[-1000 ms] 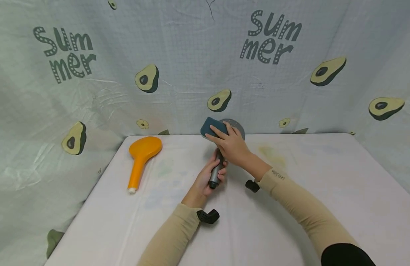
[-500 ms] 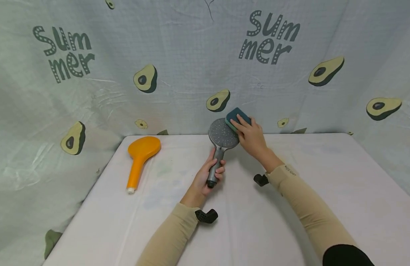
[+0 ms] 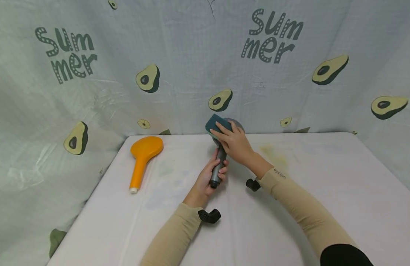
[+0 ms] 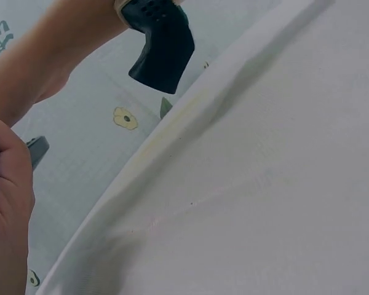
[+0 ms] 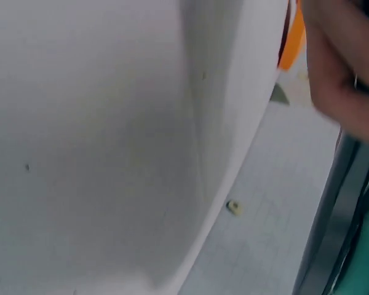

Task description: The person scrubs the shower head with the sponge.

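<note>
My left hand [image 3: 205,179] grips the handle of a grey hand shower head [image 3: 219,171] with its fingers wrapped round it. The shower head is raised, its round face towards the far side and partly covered. My right hand [image 3: 237,144] holds a dark blue-green sponge [image 3: 214,123] against the shower head, fingers spread over the sponge. In the left wrist view the left hand [image 4: 9,209] shows at the left edge. The sponge's teal side [image 5: 366,252] appears at the lower right of the right wrist view, beside the shower head's grey rim [image 5: 335,227].
An orange hand shower [image 3: 143,159] with a white end lies on the left of the white-covered table [image 3: 291,221]. Behind the table hangs a pale curtain [image 3: 191,55] printed with avocados. A small black camera [image 3: 209,216] sits on the left wrist, another [image 3: 253,184] on the right.
My right hand moved the sponge rightwards off most of the shower head's face, baring its speckled front, then back left across it. The left hand has stayed in place with the shower head.
</note>
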`<state>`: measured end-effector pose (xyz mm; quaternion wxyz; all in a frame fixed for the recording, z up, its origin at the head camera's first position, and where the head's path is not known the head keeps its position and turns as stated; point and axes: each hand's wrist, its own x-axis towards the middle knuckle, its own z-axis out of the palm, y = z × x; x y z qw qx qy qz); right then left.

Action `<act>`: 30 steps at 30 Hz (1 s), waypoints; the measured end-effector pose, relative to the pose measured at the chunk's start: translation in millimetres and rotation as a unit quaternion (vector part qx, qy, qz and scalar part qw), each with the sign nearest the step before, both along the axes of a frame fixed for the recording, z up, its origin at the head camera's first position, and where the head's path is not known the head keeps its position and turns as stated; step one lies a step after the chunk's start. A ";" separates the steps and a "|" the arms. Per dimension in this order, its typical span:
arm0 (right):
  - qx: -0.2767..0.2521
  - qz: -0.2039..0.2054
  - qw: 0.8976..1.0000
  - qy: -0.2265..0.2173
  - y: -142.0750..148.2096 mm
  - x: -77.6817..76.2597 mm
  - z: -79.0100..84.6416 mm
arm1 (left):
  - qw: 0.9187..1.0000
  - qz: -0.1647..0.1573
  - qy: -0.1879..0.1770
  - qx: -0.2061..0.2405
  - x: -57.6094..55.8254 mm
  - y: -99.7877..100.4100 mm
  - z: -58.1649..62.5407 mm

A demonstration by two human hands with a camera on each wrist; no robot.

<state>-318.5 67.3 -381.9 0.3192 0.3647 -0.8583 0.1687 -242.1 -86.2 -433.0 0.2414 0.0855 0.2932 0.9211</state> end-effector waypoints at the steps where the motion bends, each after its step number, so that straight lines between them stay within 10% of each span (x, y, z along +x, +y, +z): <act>1: -0.002 -0.007 1.000 0.001 2.9 -1.7 0.2 | 1.000 0.001 -0.001 0.002 -0.1 0.7 0.4; 9: -0.074 -0.098 0.989 -0.077 37.2 -14.7 2.6 | 1.000 0.016 -0.013 0.012 -0.8 1.2 2.5; 17: -0.117 -0.097 0.980 -0.131 44.8 -11.3 1.8 | 0.998 0.018 -0.028 0.049 -1.2 -1.3 1.1; 30: -0.040 0.016 0.999 -0.008 13.8 22.7 -13.0 | 0.994 0.037 -0.041 0.097 -1.4 -4.6 0.4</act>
